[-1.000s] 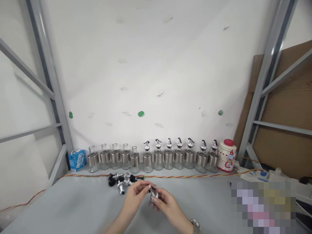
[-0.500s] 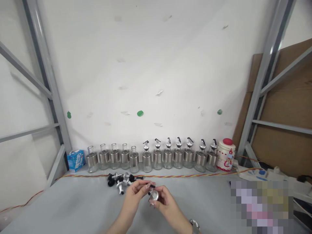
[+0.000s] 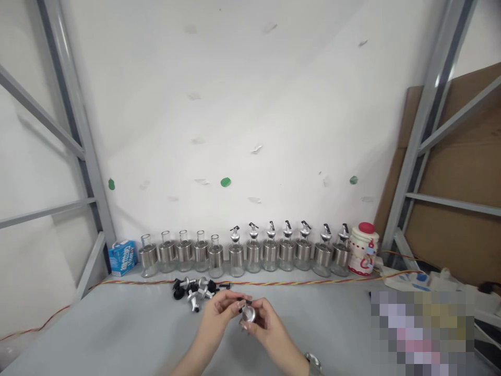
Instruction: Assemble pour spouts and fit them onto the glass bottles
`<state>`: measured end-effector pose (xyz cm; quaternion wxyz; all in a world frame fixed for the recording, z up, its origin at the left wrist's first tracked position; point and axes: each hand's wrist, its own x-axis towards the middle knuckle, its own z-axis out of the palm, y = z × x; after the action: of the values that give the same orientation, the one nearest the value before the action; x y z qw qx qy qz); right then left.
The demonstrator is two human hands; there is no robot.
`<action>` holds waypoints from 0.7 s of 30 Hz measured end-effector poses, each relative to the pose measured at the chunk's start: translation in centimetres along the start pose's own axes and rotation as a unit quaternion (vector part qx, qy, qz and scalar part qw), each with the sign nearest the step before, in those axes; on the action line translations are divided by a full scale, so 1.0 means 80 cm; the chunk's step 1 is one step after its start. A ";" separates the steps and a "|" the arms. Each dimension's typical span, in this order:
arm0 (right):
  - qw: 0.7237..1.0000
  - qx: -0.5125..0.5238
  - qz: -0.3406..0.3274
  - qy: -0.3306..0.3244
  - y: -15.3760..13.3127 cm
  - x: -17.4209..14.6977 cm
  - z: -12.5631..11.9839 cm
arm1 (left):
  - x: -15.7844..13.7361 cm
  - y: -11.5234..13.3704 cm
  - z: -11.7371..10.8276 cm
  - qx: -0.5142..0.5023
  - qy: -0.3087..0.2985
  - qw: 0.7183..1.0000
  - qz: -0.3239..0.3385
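A silver pour spout (image 3: 248, 314) with a black flip lever is held between both hands just above the grey table. My right hand (image 3: 263, 324) grips its round metal body from the right, thumb below. My left hand (image 3: 222, 312) pinches the black lever end between thumb and fingertips. Left of my hands lies a pile of loose pour spouts (image 3: 193, 290), silver and black. Behind stands a row of glass bottles with steel sleeves; those on the left, such as this open bottle (image 3: 147, 257), have bare necks, while those on the right, like this bottle (image 3: 270, 256), carry spouts.
A blue carton (image 3: 122, 258) stands at the row's left end, a cream jar with a red lid (image 3: 362, 250) at its right. A twisted red-yellow wire (image 3: 289, 283) crosses the table before the bottles. A power strip (image 3: 407, 279) lies at the right.
The black lever on the spout has tilted slightly under my left fingers. Both hands keep nearly the same place and still hold the spout.
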<state>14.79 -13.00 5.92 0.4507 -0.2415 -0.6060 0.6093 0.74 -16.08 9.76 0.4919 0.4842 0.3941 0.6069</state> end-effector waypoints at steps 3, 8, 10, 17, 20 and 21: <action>1.000 -0.004 0.004 -0.001 0.001 0.000 0.000 | -0.001 0.001 0.000 -0.002 0.001 1.000 -0.008; 1.000 -0.002 0.002 -0.002 0.006 0.000 -0.001 | 0.001 -0.001 -0.001 0.001 0.000 1.000 -0.018; 1.000 -0.005 0.001 -0.002 0.007 0.001 -0.001 | 0.002 -0.001 -0.002 0.014 -0.004 1.000 -0.006; 1.000 -0.027 -0.006 0.001 0.002 -0.001 0.000 | 0.000 0.012 -0.006 0.038 -0.046 0.998 0.017; 0.999 -0.031 -0.004 0.015 0.002 -0.001 0.000 | 0.000 0.013 -0.007 0.042 -0.046 0.998 0.015; 0.999 -0.032 -0.003 0.019 0.003 -0.001 0.000 | 0.000 0.013 -0.008 0.040 -0.043 0.998 0.014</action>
<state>14.76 -13.07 5.70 0.4562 -0.2657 -0.6173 0.5833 -0.07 -16.29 10.59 0.4800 0.5350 0.3893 0.5760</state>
